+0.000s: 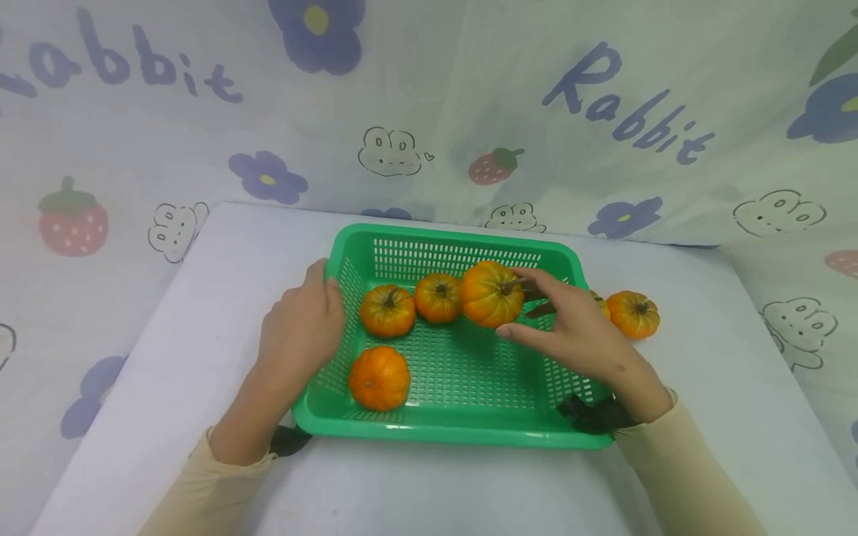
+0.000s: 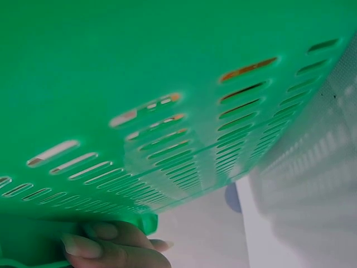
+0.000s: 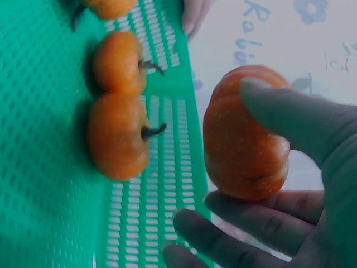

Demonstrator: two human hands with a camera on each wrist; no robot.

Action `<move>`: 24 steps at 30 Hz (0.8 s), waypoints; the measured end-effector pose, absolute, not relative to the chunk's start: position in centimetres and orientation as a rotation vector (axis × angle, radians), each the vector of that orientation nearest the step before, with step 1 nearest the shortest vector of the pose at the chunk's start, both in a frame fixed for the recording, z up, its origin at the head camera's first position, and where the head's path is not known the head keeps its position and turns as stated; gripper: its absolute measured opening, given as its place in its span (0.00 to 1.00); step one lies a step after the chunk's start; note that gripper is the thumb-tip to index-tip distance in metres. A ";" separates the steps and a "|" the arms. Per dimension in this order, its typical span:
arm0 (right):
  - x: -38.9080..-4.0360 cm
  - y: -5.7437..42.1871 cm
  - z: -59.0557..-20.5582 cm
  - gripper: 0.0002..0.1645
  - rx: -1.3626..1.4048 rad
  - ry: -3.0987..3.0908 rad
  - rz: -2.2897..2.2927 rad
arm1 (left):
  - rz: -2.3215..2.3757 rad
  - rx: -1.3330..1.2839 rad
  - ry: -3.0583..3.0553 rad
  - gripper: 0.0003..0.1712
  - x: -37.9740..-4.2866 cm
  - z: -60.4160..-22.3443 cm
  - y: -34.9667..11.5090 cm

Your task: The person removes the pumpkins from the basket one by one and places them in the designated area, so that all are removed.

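Head view shows a white surface [image 1: 710, 365] with a green basket [image 1: 456, 433] in the middle of the frame. At middle left, the left hand's grip [image 1: 303, 327] holds it. Right of center, the right hand's grip [image 1: 575, 321] is closed round an orange pumpkin [image 1: 491, 294] over the basket. Three more pumpkins [image 1: 379, 378] sit inside; two sit farther right.

Desk [image 1: 402, 491]: white and plain; its left, far and right edges show in the head view, while the near side runs out below
Green basket [image 1: 456, 430]: stands on the middle of the desk, its long sides running left to right; bare white shows to its left, right and front
Outer pumpkin [image 1: 633, 314]: orange, directly on the desk just right of the basket; stem upward
Half-hidden pumpkin [image 1: 601, 304]: between the outer one and the basket; whether it touches either is unclear
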State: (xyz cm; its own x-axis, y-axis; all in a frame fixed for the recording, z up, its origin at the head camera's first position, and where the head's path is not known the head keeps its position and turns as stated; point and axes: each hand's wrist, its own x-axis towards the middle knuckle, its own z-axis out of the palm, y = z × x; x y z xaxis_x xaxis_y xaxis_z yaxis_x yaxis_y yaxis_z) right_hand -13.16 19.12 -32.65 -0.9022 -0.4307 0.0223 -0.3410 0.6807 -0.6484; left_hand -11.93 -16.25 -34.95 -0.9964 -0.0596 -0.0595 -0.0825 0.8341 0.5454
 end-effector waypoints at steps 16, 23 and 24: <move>-11.9 20.7 -31.6 0.46 -0.650 2.815 -1.049 | 0.883 -0.112 2.978 0.34 -12.0 -35.0 -15.9; -11.4 21.4 -31.2 0.45 -0.711 2.834 -1.090 | 0.880 -0.119 2.978 0.34 -12.1 -35.0 -16.2; -11.4 21.5 -31.2 0.45 -0.724 2.839 -1.096 | 0.880 -0.118 2.979 0.34 -12.1 -35.0 -16.2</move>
